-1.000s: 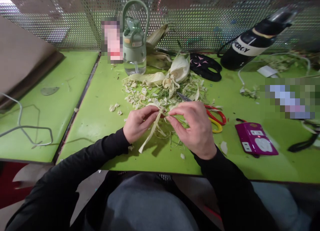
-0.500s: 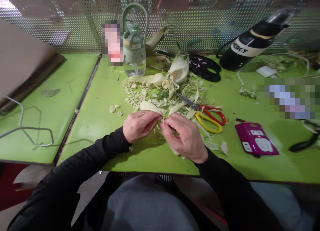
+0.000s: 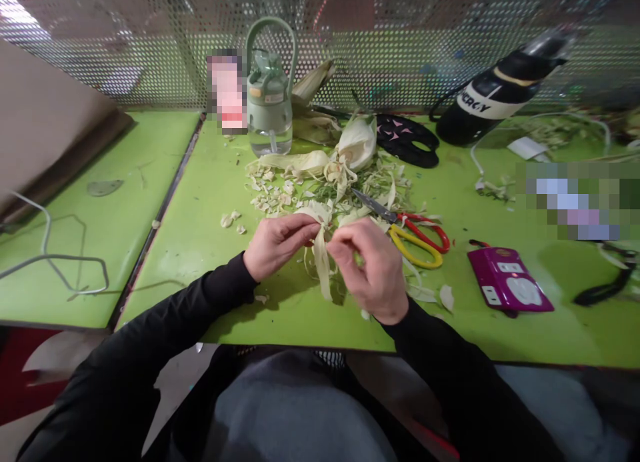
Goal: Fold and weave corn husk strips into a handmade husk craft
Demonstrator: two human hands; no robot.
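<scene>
My left hand [image 3: 284, 243] is closed, with thumb and forefinger pinching a bundle of pale corn husk strips [image 3: 323, 265]. One strip hangs down from the pinch, and another part fans out above the fingertips. Close beside it on the right, my right hand [image 3: 371, 265] is curled with its thumb pressed to the forefinger. Whatever lies between those fingertips is too small to make out. To the right of that hand, scissors [image 3: 410, 232] with one red and one yellow handle lie partly open. Cut husk scraps [image 3: 275, 195] and a larger peeled husk [image 3: 357, 142] lie beyond both hands.
A green water bottle [image 3: 270, 109] stands at the back, near a leaning black bottle [image 3: 493, 95] and a black palette-shaped piece [image 3: 407, 141]. A purple power socket [image 3: 510, 279] sits to the right. A perforated metal screen [image 3: 350, 42] bounds the green table [image 3: 170, 262].
My right hand has drawn slightly away from the left and turned. The husk strip now hangs down between the hands, where before it was bunched at the fingertips. The view has shifted slightly.
</scene>
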